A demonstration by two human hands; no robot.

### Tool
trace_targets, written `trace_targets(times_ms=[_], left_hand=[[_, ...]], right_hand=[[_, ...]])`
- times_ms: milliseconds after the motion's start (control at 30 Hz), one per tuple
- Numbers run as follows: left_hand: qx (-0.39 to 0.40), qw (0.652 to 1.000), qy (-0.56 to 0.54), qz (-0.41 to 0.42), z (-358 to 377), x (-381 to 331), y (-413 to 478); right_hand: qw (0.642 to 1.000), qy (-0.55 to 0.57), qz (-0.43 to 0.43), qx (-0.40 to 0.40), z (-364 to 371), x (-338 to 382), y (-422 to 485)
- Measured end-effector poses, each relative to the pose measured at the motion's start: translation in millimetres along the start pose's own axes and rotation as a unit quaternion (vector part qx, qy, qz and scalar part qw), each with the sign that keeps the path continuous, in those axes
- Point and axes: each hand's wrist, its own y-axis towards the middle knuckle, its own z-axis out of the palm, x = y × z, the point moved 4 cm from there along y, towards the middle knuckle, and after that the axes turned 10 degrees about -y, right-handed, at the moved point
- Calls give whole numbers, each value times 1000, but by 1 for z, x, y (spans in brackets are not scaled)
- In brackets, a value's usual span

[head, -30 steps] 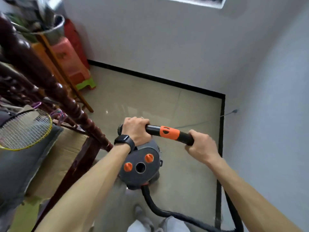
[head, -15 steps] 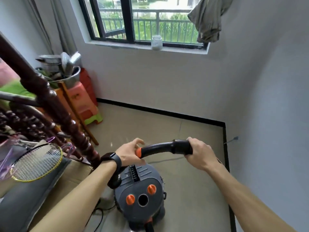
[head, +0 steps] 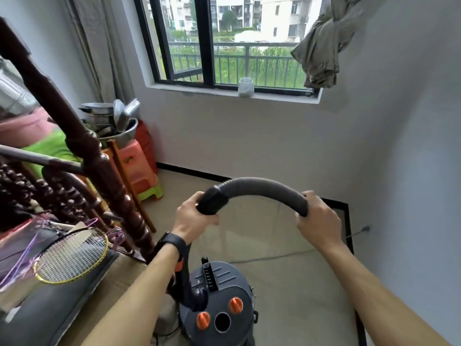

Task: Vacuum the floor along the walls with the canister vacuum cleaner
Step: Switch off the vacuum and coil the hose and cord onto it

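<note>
A dark grey canister vacuum cleaner (head: pixel 219 303) with two orange knobs stands on the beige tiled floor (head: pixel 294 278) below my arms. Its grey ribbed hose (head: pixel 262 188) arches in front of me, above the canister. My left hand (head: pixel 193 218), with a black watch on the wrist, grips the black cuff at the hose's left end. My right hand (head: pixel 318 218) grips the hose farther along on the right. A black tube with an orange band (head: pixel 182 273) runs down beneath my left wrist to the canister.
White walls with a black skirting line (head: pixel 197 172) meet at a corner on the right. A dark wooden bed frame (head: pixel 99 176), a badminton racket (head: pixel 72 255), stacked plastic stools (head: pixel 139 168) and metal pots (head: pixel 112 121) crowd the left. A thin cable (head: pixel 274 257) lies across the floor.
The view has tilted up to show the window. The hose has risen and bent into an arch, and my left hand has shifted from the orange-marked handle to the hose's black cuff.
</note>
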Motion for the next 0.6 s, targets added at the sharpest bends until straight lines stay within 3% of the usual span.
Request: trace_targets(times_ms=[100,233,367,467,600], left_hand=[[-40,998,-34,-43,-23,26,-7],[-6,997,-28,-70,-25,47,-21],[40,998,-29,-39,-19,31,-21],[107,994,36,11,10,-7,-20],[49,997,66,8,18,-20,-25]], right_hand=[[996,43,77,23,14,-30,-14],[997,17,70,27,15,-13,-11],[999,-15,-9,42,-5,20,3],[993,-7,-104,56,-13,72,3],[985,-4,-167,54,-8,122,-7]])
